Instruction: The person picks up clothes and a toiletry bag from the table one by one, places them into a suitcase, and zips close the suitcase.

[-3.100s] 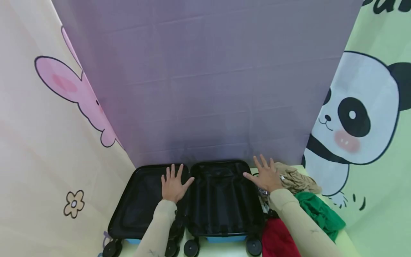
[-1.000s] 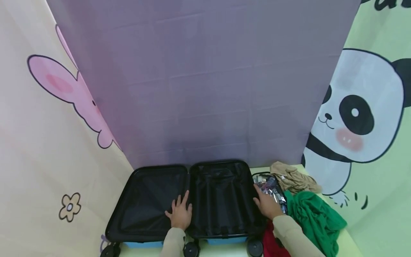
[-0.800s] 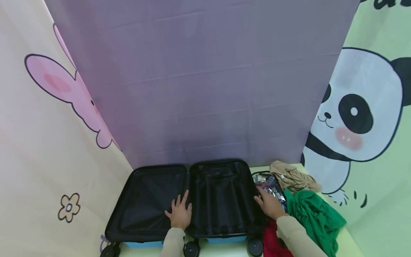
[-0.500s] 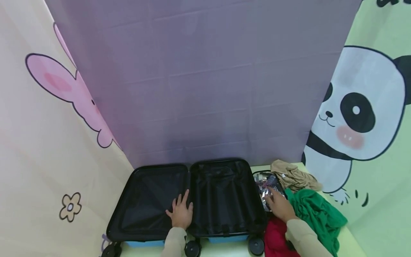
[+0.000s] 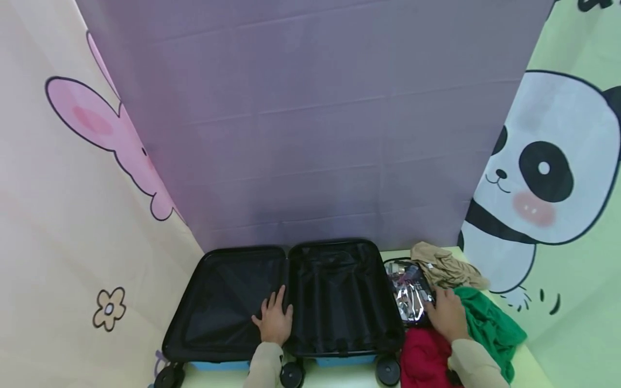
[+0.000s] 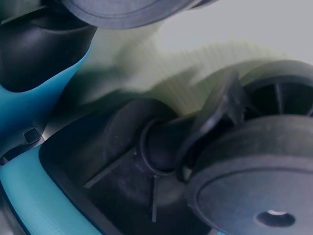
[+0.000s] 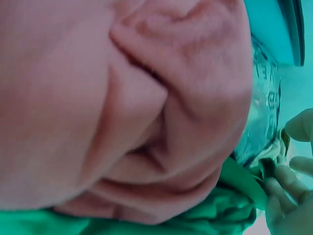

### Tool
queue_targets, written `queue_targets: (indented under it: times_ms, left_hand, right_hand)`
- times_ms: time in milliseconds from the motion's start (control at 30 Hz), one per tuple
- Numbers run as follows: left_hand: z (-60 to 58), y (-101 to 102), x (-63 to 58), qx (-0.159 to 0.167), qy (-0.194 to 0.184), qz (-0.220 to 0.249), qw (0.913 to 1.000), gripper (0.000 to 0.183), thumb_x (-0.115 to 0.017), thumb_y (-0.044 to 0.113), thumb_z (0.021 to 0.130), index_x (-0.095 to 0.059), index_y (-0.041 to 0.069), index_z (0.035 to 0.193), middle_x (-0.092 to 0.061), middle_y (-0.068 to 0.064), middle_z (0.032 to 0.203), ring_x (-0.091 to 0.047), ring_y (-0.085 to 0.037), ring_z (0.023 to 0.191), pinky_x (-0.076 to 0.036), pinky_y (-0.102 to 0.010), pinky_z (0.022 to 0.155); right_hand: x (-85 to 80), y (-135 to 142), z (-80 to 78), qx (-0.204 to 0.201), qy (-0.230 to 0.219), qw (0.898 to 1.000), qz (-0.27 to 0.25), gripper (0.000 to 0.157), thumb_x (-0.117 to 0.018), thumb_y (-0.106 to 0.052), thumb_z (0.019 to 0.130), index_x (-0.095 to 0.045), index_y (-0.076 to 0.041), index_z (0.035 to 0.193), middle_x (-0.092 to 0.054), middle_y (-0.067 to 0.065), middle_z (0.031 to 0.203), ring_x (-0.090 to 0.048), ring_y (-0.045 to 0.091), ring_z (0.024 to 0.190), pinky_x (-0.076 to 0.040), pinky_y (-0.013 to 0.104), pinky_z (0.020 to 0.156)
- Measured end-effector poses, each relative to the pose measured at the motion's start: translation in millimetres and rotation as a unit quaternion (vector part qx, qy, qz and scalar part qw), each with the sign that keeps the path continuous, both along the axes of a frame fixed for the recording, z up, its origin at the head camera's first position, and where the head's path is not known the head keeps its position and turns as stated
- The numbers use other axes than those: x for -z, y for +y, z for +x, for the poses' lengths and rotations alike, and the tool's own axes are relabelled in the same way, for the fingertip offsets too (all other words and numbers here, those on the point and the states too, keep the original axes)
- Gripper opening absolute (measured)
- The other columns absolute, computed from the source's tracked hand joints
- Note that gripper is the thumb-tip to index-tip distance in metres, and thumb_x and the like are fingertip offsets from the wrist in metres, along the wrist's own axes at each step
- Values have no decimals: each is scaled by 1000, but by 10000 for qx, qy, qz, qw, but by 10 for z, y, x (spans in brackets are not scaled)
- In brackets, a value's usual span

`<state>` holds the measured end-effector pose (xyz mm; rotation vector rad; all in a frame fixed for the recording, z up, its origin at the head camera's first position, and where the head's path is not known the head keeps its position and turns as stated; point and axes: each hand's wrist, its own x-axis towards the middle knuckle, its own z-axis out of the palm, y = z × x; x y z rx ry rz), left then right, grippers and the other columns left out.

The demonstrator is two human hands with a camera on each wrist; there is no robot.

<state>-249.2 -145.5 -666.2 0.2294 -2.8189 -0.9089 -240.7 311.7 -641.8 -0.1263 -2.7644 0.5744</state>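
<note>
An open suitcase [image 5: 227, 307] lies flat, its two black-lined halves side by side. My left hand [image 5: 275, 323] rests with spread fingers on the inner edge of the left half, by the hinge line. Right of the suitcase lies a clear, shiny bag with black edging [image 5: 409, 296], its contents too small to make out. My right hand [image 5: 448, 315] is at the bag's right edge, beside a green cloth [image 5: 490, 326]. In the right wrist view, thumb and fingers [image 7: 288, 181] stand apart, fingertips right at the green cloth and bag [image 7: 261, 105].
A crumpled red cloth [image 5: 422, 358] lies below the bag, close under the right wrist. Behind the bag is a beige cloth [image 5: 448, 267]. Black wheels [image 5: 388, 371] stick out at the suitcase's near side. A purple-grey curtain [image 5: 310, 134] hangs behind.
Both hands were raised over the suitcase at first, then came down. My right hand has since moved right across the clear bag to its far edge. My left hand has stayed at the hinge.
</note>
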Motion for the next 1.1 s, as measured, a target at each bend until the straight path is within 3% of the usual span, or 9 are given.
queue_targets:
  times_ms: [100, 200, 367, 500, 633, 767, 933, 1100]
  left_hand:
    - [-11, -1, 8, -13, 16, -1, 10000, 61, -65, 32, 99, -43, 30, 156, -50, -16, 155, -39, -46, 145, -15, -89, 105]
    - [-17, -7, 5, -24, 26, 6, 10000, 61, -65, 32, 99, -43, 30, 156, -50, -16, 155, -39, -46, 144, -15, -89, 105]
    - [-6, -20, -3, -65, 16, 34, 10000, 62, -65, 31, 98, -43, 30, 156, -51, -17, 154, -39, -46, 144, -15, -89, 106]
    - [8, -21, -4, -88, -9, 8, 10000, 62, -66, 32, 98, -43, 30, 156, -51, -16, 154, -40, -46, 144, -15, -89, 106]
    - [16, -13, -12, -62, 5, 6, 10000, 61, -66, 32, 98, -44, 29, 155, -52, -16, 153, -40, -46, 143, -16, -89, 105]
    - [11, -2, -10, -50, -5, -1, 10000, 61, -66, 31, 98, -45, 29, 155, -52, -16, 153, -40, -46, 143, -16, -89, 105]
    - [10, 6, -5, -30, -10, 24, 10000, 60, -66, 33, 98, -45, 29, 155, -52, -16, 154, -41, -46, 143, -16, -89, 105]
    - [-3, -3, -6, -26, 53, 34, 10000, 60, -65, 33, 99, -45, 29, 155, -52, -16, 154, -41, -46, 143, -16, -88, 105]
  right_hand:
    - [-9, 82, 15, 475, -111, 9988, 52, 57, -68, -16, 86, -51, 13, 131, -47, 42, 119, -43, 62, 108, -36, 73, 83]
    - [-21, 179, 30, 898, -509, 9946, -107, 62, -66, -20, 85, -46, 11, 135, -38, 44, 124, -33, 64, 114, -28, 77, 87]
    - [-39, 365, 88, 1240, -1144, 9846, -456, 84, -71, -32, 84, -33, 0, 151, -22, 48, 139, -21, 72, 123, -17, 84, 94]
    - [5, 509, 161, 1389, -1894, 9690, -765, 109, -74, -50, 82, -14, -4, 160, -3, 51, 148, -7, 79, 128, -11, 91, 97]
    - [107, 613, 223, 1467, -2481, 9501, -1196, 121, -74, -59, 79, -5, -2, 160, 11, 51, 150, -1, 81, 127, -15, 93, 97]
    - [244, 679, 254, 1380, -2895, 9373, -1368, 119, -74, -59, 78, -9, 4, 155, 11, 53, 146, -8, 81, 124, -25, 87, 101]
    - [334, 756, 248, 1116, -3058, 9374, -1234, 108, -72, -53, 81, -16, 8, 150, 0, 55, 140, -15, 80, 118, -32, 84, 97]
    - [304, 790, 223, 993, -3186, 9349, -1210, 99, -71, -44, 86, -16, 10, 149, -9, 54, 138, -21, 78, 116, -36, 81, 95]
